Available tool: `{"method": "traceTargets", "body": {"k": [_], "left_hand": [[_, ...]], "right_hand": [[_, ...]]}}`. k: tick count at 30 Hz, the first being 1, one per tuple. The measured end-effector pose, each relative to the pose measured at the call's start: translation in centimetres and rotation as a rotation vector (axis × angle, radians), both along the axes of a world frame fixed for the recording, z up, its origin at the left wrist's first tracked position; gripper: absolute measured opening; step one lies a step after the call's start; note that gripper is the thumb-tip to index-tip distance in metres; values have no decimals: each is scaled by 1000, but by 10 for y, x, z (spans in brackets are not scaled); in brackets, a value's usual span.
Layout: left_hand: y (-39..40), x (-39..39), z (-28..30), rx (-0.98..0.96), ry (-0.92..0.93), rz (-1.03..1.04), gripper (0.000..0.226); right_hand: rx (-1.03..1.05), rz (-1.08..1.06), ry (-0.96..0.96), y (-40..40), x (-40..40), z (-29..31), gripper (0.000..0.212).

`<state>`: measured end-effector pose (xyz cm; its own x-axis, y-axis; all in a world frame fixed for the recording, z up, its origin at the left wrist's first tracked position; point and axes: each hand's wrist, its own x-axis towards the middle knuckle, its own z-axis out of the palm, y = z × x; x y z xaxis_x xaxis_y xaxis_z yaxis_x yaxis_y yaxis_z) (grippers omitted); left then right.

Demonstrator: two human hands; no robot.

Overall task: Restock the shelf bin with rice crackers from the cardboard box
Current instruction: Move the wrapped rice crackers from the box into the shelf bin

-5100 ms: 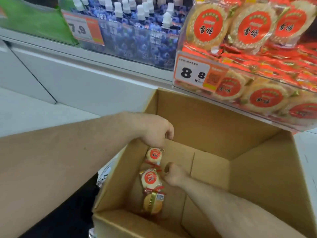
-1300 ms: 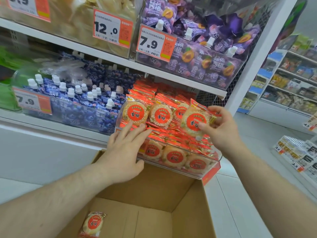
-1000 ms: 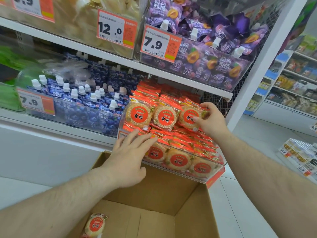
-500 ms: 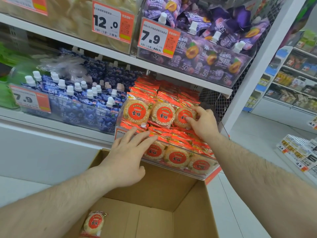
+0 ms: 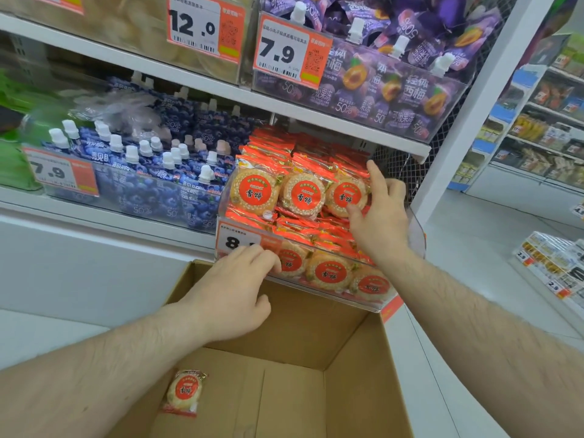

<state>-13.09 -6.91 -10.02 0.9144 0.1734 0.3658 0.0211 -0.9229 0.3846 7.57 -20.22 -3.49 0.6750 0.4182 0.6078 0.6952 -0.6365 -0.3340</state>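
Note:
The clear shelf bin [image 5: 376,303] is piled with red-labelled rice cracker packs [image 5: 304,195]. My right hand [image 5: 380,222] is at the rightmost upright pack [image 5: 343,192], thumb on its front and forefinger stretched along its right edge. My left hand [image 5: 234,292] rests with relaxed fingers against the bin's front wall, partly covering the price tag [image 5: 235,240]. Below, the open cardboard box [image 5: 357,380] holds one rice cracker pack [image 5: 185,392] on its floor at the left.
Blue spouted jelly pouches [image 5: 151,181] fill the bin to the left. Purple plum pouches [image 5: 379,74] sit on the shelf above. A white shelf upright [image 5: 467,121] stands to the right, with an aisle and more racks [image 5: 550,267] beyond.
My right hand has set its cracker pack upright in the bin's front row and loosened its hold, forefinger now extended. My left hand slid slightly down the bin front, fingers more curled.

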Motion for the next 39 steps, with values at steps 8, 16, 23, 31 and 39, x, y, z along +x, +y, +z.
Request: {"method": "traceTargets", "body": {"k": [8,16,23,31,39], "left_hand": [[22,-11,-34,47,604,7,51],[35,-20,-78,-25,896,-32,50],[46,-12,-95,-152,970,11,48],[46,-10,-87,-203,965,90,45],[52,-13,-63,-603,843,457,55]], "right_hand": [[262,583,-103,30,-107,-122,19],[-1007,502,833,23,-170,-344,41],[-1292,364,736,13,-218,-408,84],[-1072,349,1037,28,-187,-381,21],[-177,543,65,22,-123,-265,31]]}}
